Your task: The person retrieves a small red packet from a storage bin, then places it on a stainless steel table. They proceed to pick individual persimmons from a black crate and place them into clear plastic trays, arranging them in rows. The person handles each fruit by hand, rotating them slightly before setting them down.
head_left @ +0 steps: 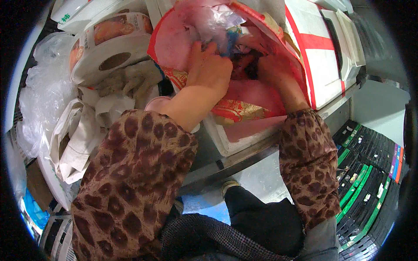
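A red bag (pixel 248 93) with gold patterning gapes wide in front of me, set in a white foam box (pixel 224 145). Both my hands are inside its mouth. My left hand (pixel 210 69) has its fingers curled beside crumpled clear plastic (pixel 222 17); whatever they grip is hidden. Deeper on the other side, my right hand (pixel 275 71) reaches toward dark and reddish contents, its fingertips out of sight in shadow. Leopard-print sleeve covers wrap both forearms.
At left are a large printed label roll (pixel 111 41), worn gloves (pixel 135 80), folded pale cloth or paper (pixel 76 143) and clear plastic bags (pixel 48 87). White foam boxes with red tape (pixel 318 43) stand at right, above stacked black trays (pixel 370 182).
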The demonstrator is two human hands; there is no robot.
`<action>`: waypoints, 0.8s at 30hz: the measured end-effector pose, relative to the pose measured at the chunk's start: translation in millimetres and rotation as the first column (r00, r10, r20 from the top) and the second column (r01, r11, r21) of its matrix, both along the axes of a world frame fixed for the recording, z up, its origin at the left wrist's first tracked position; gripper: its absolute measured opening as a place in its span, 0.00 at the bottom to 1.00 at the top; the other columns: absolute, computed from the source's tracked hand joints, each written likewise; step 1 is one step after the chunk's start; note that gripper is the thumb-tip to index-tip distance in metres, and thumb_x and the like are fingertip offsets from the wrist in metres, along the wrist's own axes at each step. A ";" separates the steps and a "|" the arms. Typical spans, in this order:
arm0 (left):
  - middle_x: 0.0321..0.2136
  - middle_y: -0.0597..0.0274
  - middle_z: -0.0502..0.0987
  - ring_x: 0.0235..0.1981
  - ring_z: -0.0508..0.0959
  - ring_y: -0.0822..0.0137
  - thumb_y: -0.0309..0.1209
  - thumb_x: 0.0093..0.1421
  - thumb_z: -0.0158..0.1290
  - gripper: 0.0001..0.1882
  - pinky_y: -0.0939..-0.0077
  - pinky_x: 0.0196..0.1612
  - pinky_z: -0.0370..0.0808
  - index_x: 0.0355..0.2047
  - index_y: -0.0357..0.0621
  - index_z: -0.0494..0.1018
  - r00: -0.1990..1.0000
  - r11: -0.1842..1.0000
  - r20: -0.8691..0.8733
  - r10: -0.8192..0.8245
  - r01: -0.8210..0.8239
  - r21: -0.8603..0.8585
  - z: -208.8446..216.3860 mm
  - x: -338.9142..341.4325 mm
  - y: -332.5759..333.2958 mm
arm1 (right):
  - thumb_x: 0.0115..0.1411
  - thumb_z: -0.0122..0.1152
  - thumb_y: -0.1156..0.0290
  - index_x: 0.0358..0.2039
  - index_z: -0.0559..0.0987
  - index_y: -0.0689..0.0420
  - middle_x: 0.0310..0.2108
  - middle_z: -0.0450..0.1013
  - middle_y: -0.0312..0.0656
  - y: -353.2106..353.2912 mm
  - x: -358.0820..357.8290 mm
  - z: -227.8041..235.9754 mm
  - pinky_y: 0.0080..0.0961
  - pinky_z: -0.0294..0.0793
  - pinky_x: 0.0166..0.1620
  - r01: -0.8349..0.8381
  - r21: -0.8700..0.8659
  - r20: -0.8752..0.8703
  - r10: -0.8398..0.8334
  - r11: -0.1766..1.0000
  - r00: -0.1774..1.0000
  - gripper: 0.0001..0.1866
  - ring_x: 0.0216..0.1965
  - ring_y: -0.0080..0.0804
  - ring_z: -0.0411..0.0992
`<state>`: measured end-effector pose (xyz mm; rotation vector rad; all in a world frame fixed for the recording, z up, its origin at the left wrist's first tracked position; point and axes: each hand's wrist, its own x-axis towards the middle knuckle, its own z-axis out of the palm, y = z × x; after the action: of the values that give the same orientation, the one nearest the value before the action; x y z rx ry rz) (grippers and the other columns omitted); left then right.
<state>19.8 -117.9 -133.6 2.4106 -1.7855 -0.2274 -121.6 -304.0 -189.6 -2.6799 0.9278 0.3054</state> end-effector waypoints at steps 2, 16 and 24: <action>0.29 0.64 0.83 0.52 0.70 0.64 0.32 0.53 0.54 0.08 0.57 0.55 0.55 0.28 0.53 0.83 0.999 0.998 -0.003 -0.032 0.032 0.049 0.4 0.2 -0.3 | 0.56 0.55 0.68 0.35 0.85 0.55 0.38 0.80 0.47 3.8 -1.9 4.0 0.41 0.77 0.44 0.027 -0.202 -0.054 -0.038 0.979 0.998 0.12 0.41 0.42 0.80; 0.33 0.63 0.82 0.51 0.71 0.65 0.34 0.50 0.56 0.09 0.59 0.54 0.56 0.30 0.50 0.83 0.999 0.996 -0.029 -0.022 0.024 0.082 7.2 0.7 -1.2 | 0.57 0.52 0.69 0.45 0.81 0.53 0.44 0.78 0.49 -3.6 27.0 -0.5 0.41 0.73 0.50 -0.367 -0.083 0.015 0.369 0.927 0.929 0.16 0.47 0.46 0.76; 0.34 0.61 0.82 0.52 0.70 0.64 0.33 0.50 0.56 0.09 0.56 0.57 0.55 0.30 0.49 0.83 0.999 0.995 -0.047 0.004 0.001 0.098 4.9 -0.6 -3.2 | 0.50 0.55 0.79 0.55 0.74 0.54 0.51 0.72 0.51 -13.9 23.9 -5.7 0.36 0.68 0.57 -0.159 0.421 0.344 0.005 0.893 0.939 0.28 0.56 0.42 0.69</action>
<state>19.3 -121.1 -128.7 2.4500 -1.7925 -0.3780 -97.8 -317.9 -195.2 -2.2515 0.5565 0.0596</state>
